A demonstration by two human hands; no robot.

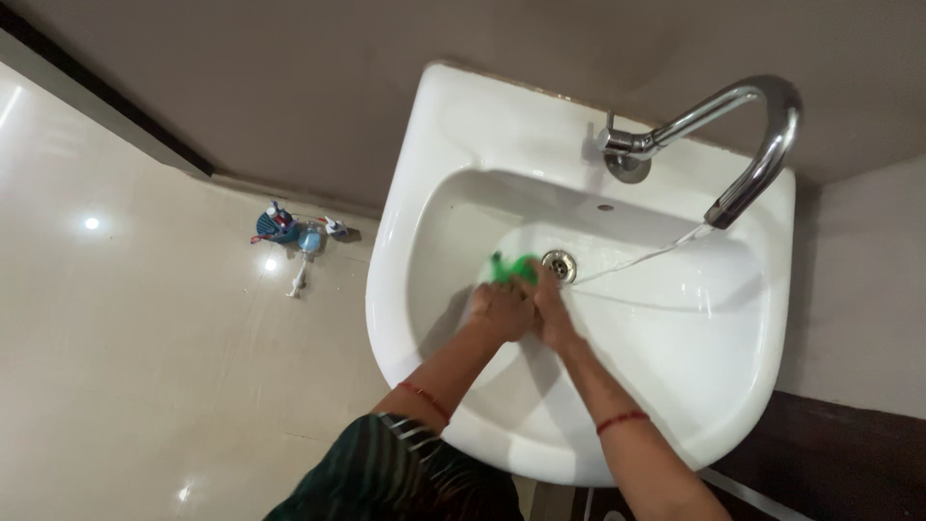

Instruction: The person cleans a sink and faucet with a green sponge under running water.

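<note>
Hands mid-frame in white basin point(675, 386): left hand point(502, 311) and right hand point(553, 314) both clamped on green scrubber point(513, 267) beside drain point(558, 264). Tap point(743, 145) trickling; wet porcelain could let the grip slip, splashing floor point(145, 367).

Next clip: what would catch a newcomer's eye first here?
The white ceramic wash basin fills the middle, with both hands pressed together in its bowl: the left hand and right hand on a bright green scrubbing pad beside the metal drain. A curved chrome tap at upper right runs a thin stream of water.
</note>
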